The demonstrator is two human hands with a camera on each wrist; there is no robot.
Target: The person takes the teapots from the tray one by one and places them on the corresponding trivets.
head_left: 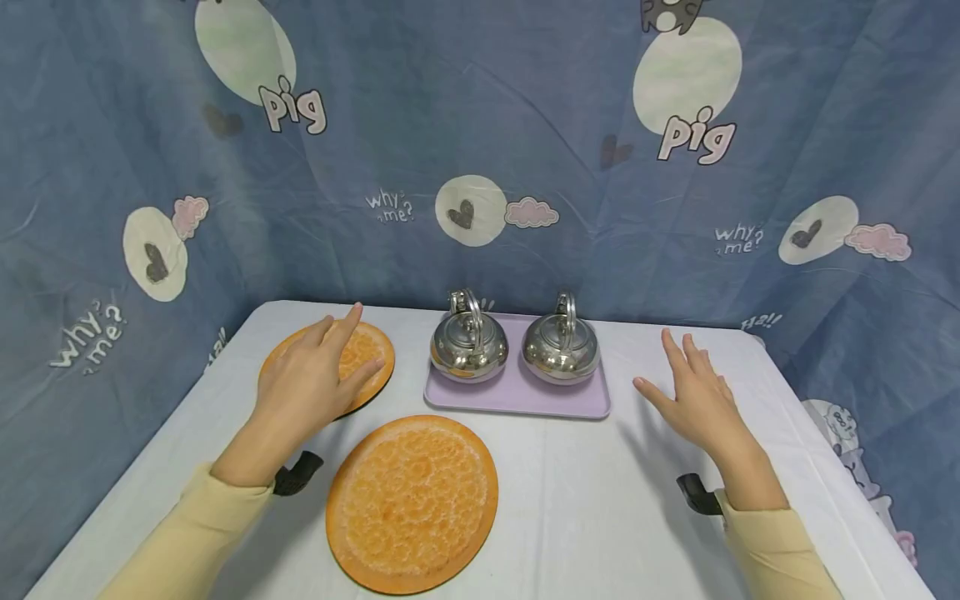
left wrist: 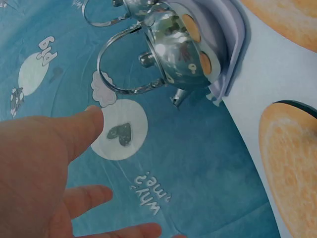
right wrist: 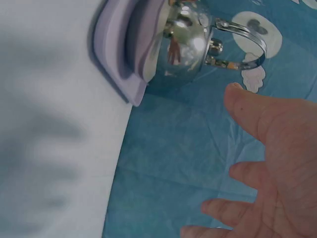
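Observation:
Two shiny metal teapots with hoop handles, a left teapot (head_left: 468,346) and a right teapot (head_left: 560,354), stand side by side on a lilac tray (head_left: 517,402) at the back of the table. My left hand (head_left: 311,379) hovers with spread fingers above a smaller round orange mat (head_left: 367,350), partly hiding it. My right hand (head_left: 697,396) is held in the air to the right of the tray, fingers apart. Neither hand touches anything. In the left wrist view the nearer teapot (left wrist: 178,47) lies beyond the thumb; the right wrist view shows a teapot (right wrist: 185,44) past the thumb.
A larger round orange mat (head_left: 412,504), patterned like a baked crust, lies on the white tablecloth (head_left: 562,500) at front centre. A blue printed curtain (head_left: 480,125) hangs right behind the table and along both sides.

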